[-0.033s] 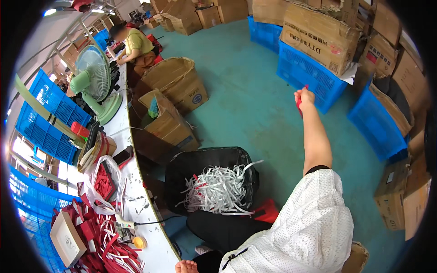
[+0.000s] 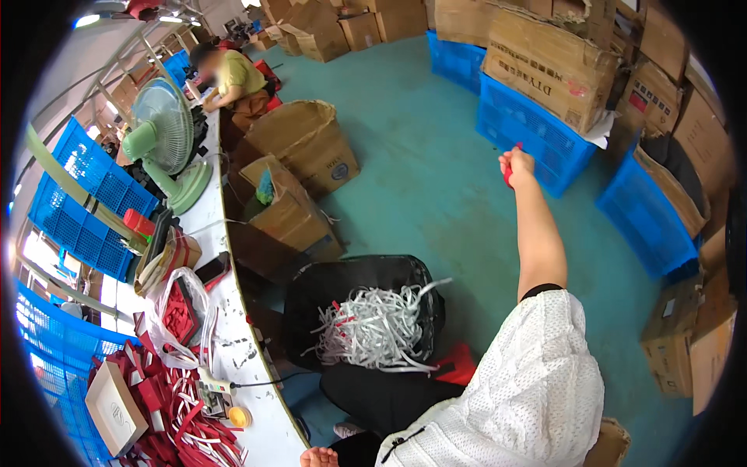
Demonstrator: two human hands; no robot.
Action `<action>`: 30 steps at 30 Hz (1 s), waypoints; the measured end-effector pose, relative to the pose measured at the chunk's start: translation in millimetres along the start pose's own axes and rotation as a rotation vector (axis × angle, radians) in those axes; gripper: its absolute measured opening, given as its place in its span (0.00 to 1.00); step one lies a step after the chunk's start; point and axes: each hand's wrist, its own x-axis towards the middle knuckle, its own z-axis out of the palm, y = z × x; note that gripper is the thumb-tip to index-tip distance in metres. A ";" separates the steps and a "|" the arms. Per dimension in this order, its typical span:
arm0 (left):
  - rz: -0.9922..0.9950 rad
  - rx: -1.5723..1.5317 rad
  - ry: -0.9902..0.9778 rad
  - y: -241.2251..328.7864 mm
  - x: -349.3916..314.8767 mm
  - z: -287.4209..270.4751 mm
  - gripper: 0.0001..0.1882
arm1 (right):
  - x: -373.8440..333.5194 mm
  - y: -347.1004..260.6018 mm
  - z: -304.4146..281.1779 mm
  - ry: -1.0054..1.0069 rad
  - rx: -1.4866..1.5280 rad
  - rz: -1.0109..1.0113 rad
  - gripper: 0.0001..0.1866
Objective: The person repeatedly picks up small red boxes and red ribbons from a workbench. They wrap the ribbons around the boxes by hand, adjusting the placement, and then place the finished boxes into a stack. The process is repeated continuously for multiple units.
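Observation:
My right hand (image 2: 517,165), at the end of an outstretched arm, is closed around a small red strip (image 2: 510,176). Bits of red show above and below its fingers. At the lower edge, beside the white table (image 2: 264,424), my left hand (image 2: 319,458) has its fingers curled together; most of it is cut off, and I cannot make out anything in it. Between the table and my right arm stands a black-lined bin (image 2: 311,284) holding a heap of white strips (image 2: 373,327) with a few red ones. Red and white ribbon pieces (image 2: 183,412) cover the near left of the table.
A green fan (image 2: 159,132), a phone (image 2: 212,268), a plastic bag (image 2: 187,315) and an open box (image 2: 115,409) are on the table. Cartons (image 2: 307,144) line its side. Blue crates (image 2: 533,128) and stacked cartons stand right. Another person (image 2: 237,78) sits at the far end.
My right hand has shifted slightly left and is still closed on the red strip. Less of the strip hangs below it. The left hand has hardly moved.

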 end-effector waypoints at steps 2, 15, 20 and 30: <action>-0.004 0.004 -0.053 -1.9 2.8 1.5 0.03 | 5.5 -3.6 43.4 -0.179 -0.114 -0.013 0.14; 0.011 0.094 0.090 -13.7 6.6 -15.2 0.06 | -229.6 60.7 156.5 -1.349 -0.436 0.304 0.14; 0.066 0.133 0.164 -6.6 -6.1 -42.1 0.06 | -382.1 98.1 113.2 -1.986 -0.643 0.598 0.13; 0.463 0.302 0.445 35.4 -11.3 -165.2 0.04 | -530.5 122.7 39.8 -2.400 -0.850 1.072 0.11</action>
